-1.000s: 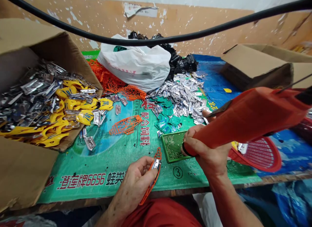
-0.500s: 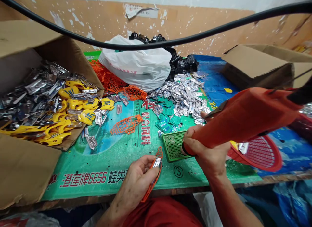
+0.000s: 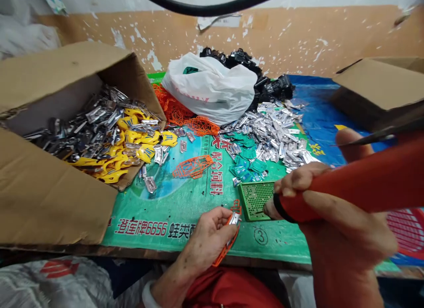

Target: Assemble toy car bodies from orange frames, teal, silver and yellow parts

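Note:
Between the thumb and fingers of my left hand (image 3: 207, 237) is an orange plastic frame (image 3: 219, 257), held tilted near the table's front edge. A shiny silver part (image 3: 235, 218) lies against the frame, partly under my fingers. My right hand (image 3: 347, 237) is wrapped round a red electric screwdriver (image 3: 361, 178), whose narrow end points down and left. That tip is over the small green perforated tray (image 3: 244, 206); whether it touches the tray, I cannot tell. Another orange frame (image 3: 192, 167) lies flat on the printed green sheet beyond my left hand.
On the left, a cardboard box (image 3: 66, 193) spills silver and yellow parts (image 3: 145, 152). Behind the tray are teal pieces (image 3: 248, 164) and a silver heap (image 3: 271, 131). A white bag (image 3: 212, 87), black parts (image 3: 280, 86), another box (image 3: 380, 83) and a red basket (image 3: 406, 231) stand around.
The view has swung left, so the scene sits farther right. The screwdriver and my right hand have come closer to the camera, its tip still over the tray. My left hand keeps its hold.

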